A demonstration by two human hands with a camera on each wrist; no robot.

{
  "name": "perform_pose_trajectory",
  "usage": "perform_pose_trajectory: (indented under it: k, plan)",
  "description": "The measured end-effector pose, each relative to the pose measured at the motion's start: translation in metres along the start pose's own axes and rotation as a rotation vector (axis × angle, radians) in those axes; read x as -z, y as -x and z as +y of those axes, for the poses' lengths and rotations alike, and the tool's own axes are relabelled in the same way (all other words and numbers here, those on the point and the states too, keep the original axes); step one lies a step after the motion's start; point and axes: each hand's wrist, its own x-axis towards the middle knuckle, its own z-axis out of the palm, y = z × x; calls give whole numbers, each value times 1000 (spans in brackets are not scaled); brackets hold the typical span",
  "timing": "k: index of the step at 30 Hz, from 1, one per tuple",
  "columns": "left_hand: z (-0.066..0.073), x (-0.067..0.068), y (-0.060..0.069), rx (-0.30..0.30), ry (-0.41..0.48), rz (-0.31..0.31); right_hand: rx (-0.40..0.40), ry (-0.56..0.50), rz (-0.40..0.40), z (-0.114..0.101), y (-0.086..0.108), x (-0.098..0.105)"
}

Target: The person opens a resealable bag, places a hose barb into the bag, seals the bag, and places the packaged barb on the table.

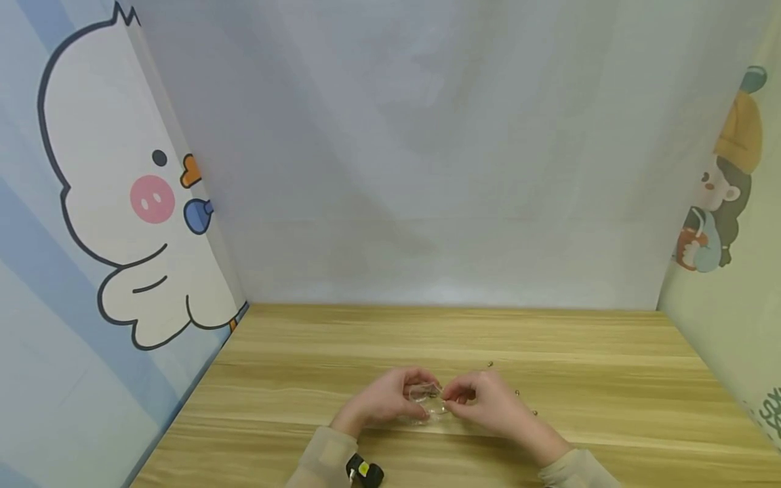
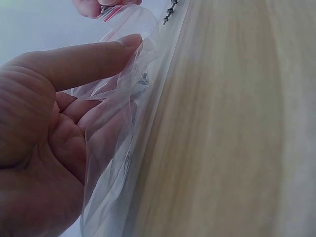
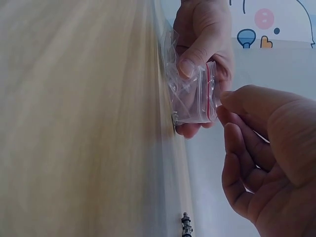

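Between thumb and fingers, my left hand (image 1: 386, 401) holds a clear plastic zip bag (image 1: 434, 405) low over the table. A red stripe runs along the mouth of the bag (image 3: 191, 101), which faces my right hand (image 3: 276, 143). The right thumb and forefinger are pinched together at this mouth. In the left wrist view a small dark metal part (image 2: 103, 9) shows at the right fingertips, partly hidden. Another metal piece (image 2: 143, 79) shows at the bag, seen through or beside the plastic.
Small metal parts lie on the wooden table (image 1: 305, 339) beyond and right of my right hand: one farther back (image 1: 490, 364), two nearer (image 1: 517, 393). A black object with a yellow spot (image 1: 365, 470) is by my left sleeve. Printed and plain panels enclose the table.
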Motion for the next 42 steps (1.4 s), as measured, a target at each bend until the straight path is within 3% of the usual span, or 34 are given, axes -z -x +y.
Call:
perform_pose_trajectory:
  k: [42]
  plan:
    - [-1,0,-2,-14,56,-13,-10,-23,-10,1,1,3]
